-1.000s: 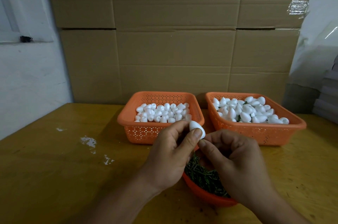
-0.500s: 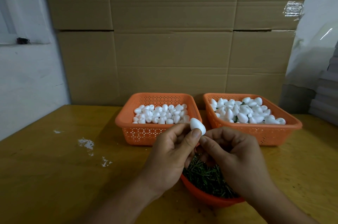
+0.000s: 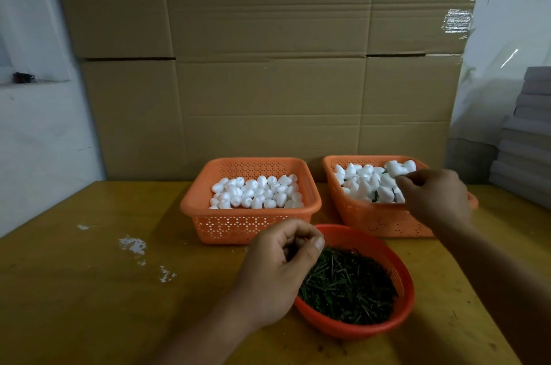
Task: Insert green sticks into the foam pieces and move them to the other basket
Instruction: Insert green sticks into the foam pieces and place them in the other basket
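both hands are low in the frame. left hand (image 3: 278, 269) hovers at lower centre over the near-left rim of the round red bowl (image 3: 402, 272), fingers loosely curled with the thumb tip next to the forefinger; whether anything is pinched there cannot be told. right hand (image 3: 435, 197) reaches over the right orange basket (image 3: 378, 220) at centre right, fingertips drawn together at the top of the heap; a white foam piece (image 3: 393, 168) sits right at those fingertips, but the frame does not show whether the fingers grip it or merely touch it.

green sticks (image 3: 348, 284) fill the bowl in a dark tangle, on the yellow bench (image 3: 89, 290) nearest the camera. left orange basket (image 3: 250, 224), at centre of the frame, holds a layer of plain white foam pieces (image 3: 256, 191). the right basket is heaped higher with more foam pieces (image 3: 362, 182), and bits of green show between them. the two baskets stand side by side, slightly apart, against a wall of cardboard boxes (image 3: 268, 66). white smears (image 3: 132, 245) mark the bench at lower left. a stack of grey slabs (image 3: 527, 141) stands at the right edge.
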